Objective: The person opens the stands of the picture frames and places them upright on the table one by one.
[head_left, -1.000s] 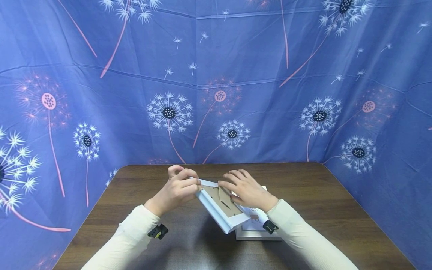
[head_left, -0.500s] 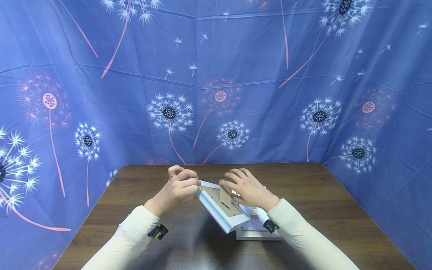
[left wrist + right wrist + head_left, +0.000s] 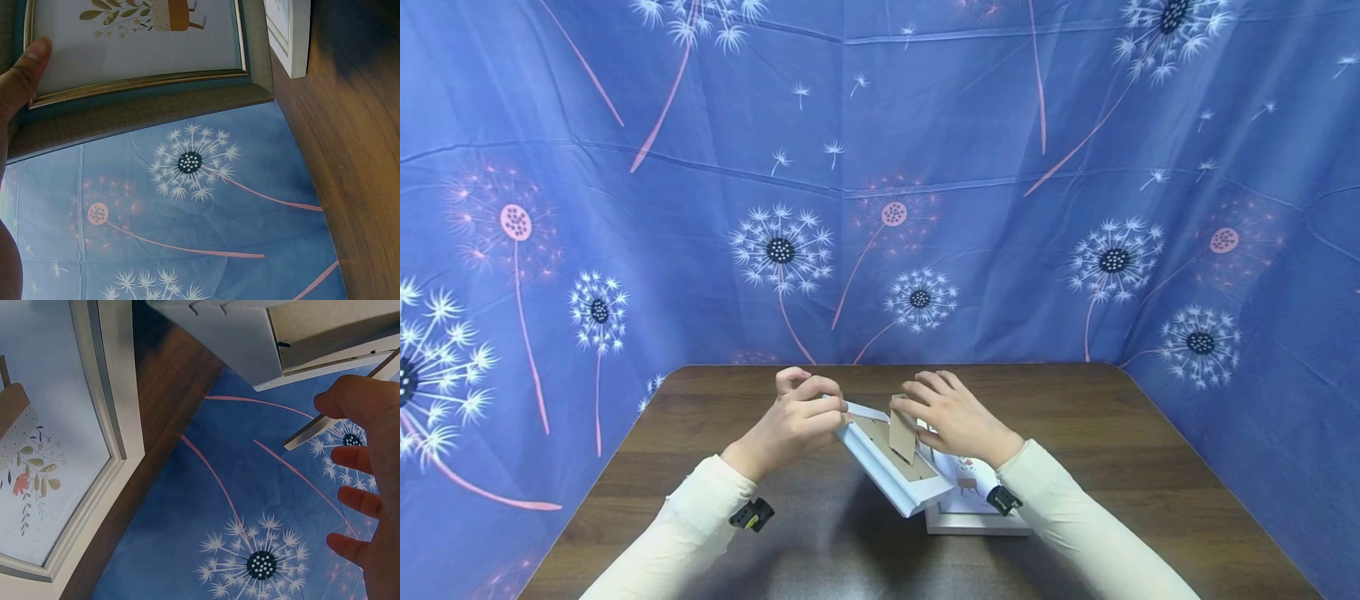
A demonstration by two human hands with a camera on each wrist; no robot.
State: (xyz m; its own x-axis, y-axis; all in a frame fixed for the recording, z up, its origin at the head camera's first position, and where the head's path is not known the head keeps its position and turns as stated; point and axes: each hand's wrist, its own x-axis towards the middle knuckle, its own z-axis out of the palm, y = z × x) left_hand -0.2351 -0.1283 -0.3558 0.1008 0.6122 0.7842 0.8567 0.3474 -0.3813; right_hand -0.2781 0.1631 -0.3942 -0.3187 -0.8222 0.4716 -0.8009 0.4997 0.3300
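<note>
A picture frame [image 3: 877,468] is tilted above the table, its brown backing towards the head camera. My left hand [image 3: 792,423] grips its upper left corner. In the left wrist view, the thumb [image 3: 30,70] presses on the front, beside gold inner trim and a print of a plant pot. My right hand [image 3: 953,421] pinches the brown easel stand [image 3: 902,435] on the back, which angles out from the backing. The right wrist view has this stand [image 3: 307,430] at the thumb, the other fingers spread below it.
A second, white picture frame [image 3: 977,523] with a potted-plant print lies face up on the brown wooden table [image 3: 1097,467], partly under the held frame and right forearm. A blue dandelion-patterned cloth [image 3: 1000,250] hangs behind and at both sides.
The easel stand has swung up and out from the backing with my right hand, which rises slightly. My left hand and the frame stay nearly still.
</note>
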